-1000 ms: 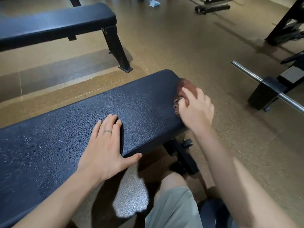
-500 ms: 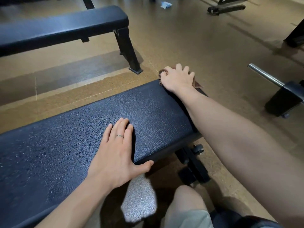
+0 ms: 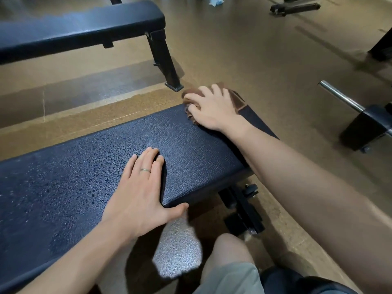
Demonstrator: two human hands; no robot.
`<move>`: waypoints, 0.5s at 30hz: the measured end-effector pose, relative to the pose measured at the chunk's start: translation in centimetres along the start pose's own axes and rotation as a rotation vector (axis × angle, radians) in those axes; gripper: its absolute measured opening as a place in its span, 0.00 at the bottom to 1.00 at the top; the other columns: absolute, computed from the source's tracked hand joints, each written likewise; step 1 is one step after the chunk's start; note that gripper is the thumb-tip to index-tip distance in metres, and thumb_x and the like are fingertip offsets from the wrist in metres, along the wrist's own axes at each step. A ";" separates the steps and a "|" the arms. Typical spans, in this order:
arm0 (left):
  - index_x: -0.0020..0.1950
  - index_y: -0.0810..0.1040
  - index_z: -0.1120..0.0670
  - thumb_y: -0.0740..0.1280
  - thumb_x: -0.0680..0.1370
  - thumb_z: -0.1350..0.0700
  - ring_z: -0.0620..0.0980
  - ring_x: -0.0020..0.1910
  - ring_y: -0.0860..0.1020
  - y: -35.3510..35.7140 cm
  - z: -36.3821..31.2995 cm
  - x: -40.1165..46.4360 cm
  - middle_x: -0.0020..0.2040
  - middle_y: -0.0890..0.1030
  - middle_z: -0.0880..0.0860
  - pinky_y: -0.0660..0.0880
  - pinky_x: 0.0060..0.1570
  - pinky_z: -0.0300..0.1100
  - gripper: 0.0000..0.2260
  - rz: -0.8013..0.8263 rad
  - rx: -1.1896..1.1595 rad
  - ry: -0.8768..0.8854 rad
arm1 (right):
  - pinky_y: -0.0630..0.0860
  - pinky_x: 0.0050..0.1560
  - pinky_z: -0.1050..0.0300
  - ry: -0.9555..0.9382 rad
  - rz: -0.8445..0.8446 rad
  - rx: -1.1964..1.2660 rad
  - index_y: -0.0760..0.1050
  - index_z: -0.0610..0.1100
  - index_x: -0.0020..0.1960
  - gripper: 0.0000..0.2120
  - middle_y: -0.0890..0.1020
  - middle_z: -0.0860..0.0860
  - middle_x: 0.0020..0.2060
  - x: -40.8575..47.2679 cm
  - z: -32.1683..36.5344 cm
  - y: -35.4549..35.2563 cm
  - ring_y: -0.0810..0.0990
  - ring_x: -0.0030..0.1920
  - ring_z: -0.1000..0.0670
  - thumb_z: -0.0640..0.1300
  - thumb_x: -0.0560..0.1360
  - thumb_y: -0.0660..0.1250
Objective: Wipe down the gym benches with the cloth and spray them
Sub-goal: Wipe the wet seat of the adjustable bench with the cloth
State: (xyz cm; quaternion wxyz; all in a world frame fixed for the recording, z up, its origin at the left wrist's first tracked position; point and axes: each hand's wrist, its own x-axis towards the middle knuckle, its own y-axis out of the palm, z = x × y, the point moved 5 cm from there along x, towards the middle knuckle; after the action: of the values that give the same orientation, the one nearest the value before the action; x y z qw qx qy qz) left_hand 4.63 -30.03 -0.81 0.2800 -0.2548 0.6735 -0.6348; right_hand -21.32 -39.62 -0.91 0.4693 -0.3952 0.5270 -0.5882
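Observation:
A black padded bench [image 3: 191, 143] runs across the view, its left part beaded with spray droplets. My left hand [image 3: 140, 187] lies flat on the pad near its front edge, fingers straight, thumb hooked over the side. At the bench's far right corner my right hand [image 3: 212, 109] presses a brown cloth [image 3: 235, 98] against the pad edge, fingers curled over it. Most of the cloth is hidden under that hand. No spray bottle is in view.
A second black bench [image 3: 80, 26] stands behind, its leg [image 3: 165, 60] close to the cloth. A chrome bar on a black stand [image 3: 360, 124] sits to the right. A blue rag [image 3: 215, 1] lies on the floor far back. My knee [image 3: 231, 262] is below.
My right hand has carried the cloth from the bench's end face around to its far corner and now shifts slightly along the far edge. My left hand has stayed put.

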 end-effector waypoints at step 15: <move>0.77 0.67 0.61 0.61 0.64 0.20 0.55 0.81 0.57 -0.2 0.3 -0.1 0.79 0.63 0.57 0.50 0.81 0.54 0.55 -0.027 -0.031 -0.002 | 0.69 0.66 0.39 0.418 -0.077 0.328 0.63 0.66 0.71 0.20 0.75 0.41 0.66 -4.9 -9.0 -1.8 0.76 0.64 0.34 0.60 0.80 0.49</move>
State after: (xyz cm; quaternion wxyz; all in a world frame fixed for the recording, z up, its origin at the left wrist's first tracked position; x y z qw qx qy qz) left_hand 4.86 -30.18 -0.61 0.2681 -0.2689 0.6796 -0.6277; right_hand -28.98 -32.67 -0.20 0.3853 -0.2035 0.4946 -0.7519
